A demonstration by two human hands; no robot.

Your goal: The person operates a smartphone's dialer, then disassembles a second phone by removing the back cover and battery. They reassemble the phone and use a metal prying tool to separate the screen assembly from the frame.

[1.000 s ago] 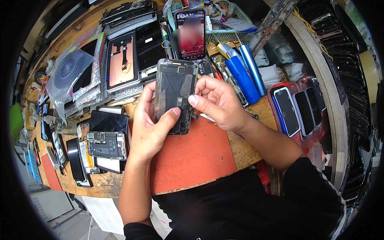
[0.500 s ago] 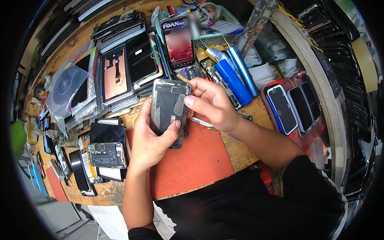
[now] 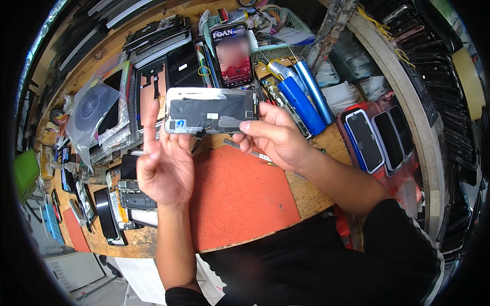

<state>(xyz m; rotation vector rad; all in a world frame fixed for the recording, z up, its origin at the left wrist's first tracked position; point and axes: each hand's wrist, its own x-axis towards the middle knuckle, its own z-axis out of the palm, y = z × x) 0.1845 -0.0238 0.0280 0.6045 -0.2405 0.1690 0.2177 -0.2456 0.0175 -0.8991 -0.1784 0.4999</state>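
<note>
My right hand (image 3: 270, 135) grips the right end of a phone screen part (image 3: 196, 107), held sideways with its dark inner side facing up, showing pale adhesive residue and small stickers. My left hand (image 3: 166, 168) is open, palm up, index finger raised at the part's left; other fingertips sit by its lower edge, and I cannot tell if they touch. Below is an orange mat (image 3: 237, 194). A thin metal tool (image 3: 235, 145) lies near my right fingers. A propped phone (image 3: 232, 58) with a lit screen stands behind the held part.
Stacked screens (image 3: 155, 35) and bagged parts (image 3: 92, 102) fill the back left; opened phones (image 3: 135, 201) lie left. Blue cylinders (image 3: 296, 102), a mesh basket (image 3: 283, 23) and red trays holding phones (image 3: 362, 143) are right, beside a wooden post (image 3: 329, 38).
The held part has turned from upright to sideways and moved up, showing different markings. My left hand has loosened from it and spread its fingers, while my right hand keeps hold.
</note>
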